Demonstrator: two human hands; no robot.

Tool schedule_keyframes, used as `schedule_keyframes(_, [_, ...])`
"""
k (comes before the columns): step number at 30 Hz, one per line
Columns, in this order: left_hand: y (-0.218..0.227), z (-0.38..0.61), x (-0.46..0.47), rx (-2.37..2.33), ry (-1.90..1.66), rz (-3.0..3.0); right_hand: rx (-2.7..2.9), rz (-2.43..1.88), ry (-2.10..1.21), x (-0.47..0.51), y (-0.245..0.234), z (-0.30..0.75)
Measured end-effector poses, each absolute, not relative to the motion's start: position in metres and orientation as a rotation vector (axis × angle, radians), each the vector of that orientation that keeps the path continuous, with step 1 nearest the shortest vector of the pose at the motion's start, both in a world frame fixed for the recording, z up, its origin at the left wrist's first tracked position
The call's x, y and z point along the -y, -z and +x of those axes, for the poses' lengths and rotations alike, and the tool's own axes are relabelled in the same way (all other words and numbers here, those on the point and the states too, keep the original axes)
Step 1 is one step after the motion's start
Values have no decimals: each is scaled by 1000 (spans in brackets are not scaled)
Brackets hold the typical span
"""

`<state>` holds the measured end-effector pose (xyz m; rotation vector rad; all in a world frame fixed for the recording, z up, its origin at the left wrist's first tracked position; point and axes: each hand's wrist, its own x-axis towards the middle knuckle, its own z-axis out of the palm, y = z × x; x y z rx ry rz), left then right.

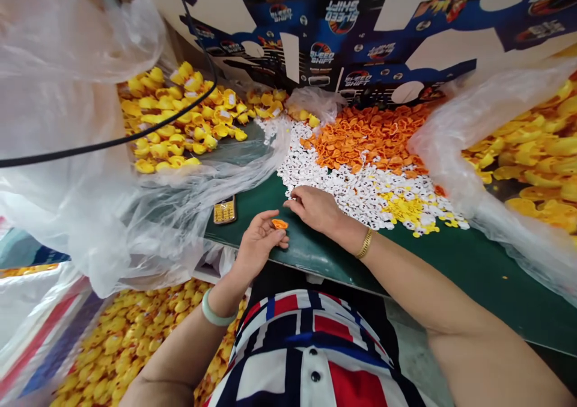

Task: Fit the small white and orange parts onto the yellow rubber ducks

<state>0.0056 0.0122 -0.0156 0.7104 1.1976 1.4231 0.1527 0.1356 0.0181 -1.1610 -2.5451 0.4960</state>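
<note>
My left hand (pixel 259 243) lies palm up at the front edge of the green work surface (pixel 451 263). Its fingertips pinch a small orange plastic piece (pixel 279 224), shaped like a duck bill. My right hand (pixel 314 208) rests palm down beside it, with curled fingertips at the edge of a heap of small white pieces with black dots (pixel 342 184). Whether those fingers hold anything is hidden. Behind that heap lies a pile of orange bills (pixel 369 142), and loose yellow bits (pixel 406 210) sit on its right side.
Yellow rubber ducks (pixel 171 115) are heaped at back left, with more at right (pixel 536 154) and below the table's edge (pixel 126 341). Clear plastic bags (pixel 90 172) drape the left side. A gold keypad phone (pixel 224 210) lies near my left hand. Printed blue cardboard (pixel 333 22) stands behind.
</note>
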Motion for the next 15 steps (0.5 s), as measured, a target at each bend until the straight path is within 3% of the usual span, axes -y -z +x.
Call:
schedule_keyframes(4, [15, 6, -14, -1098, -1439, 594, 2691, -1300, -362, -145, -8, 131])
schedule_keyframes(10, [9, 7, -19, -1027, -1441, 456, 2673, -1274, -431, -146, -7, 147])
schedule_keyframes(12, [9, 8, -22, -1024, -1446, 428, 2573, -1237, -636, -141, -11, 159])
schedule_keyframes(15, [9, 14, -29, -1023, -1471, 379, 2208, -1132, -1195, -126, -12, 176])
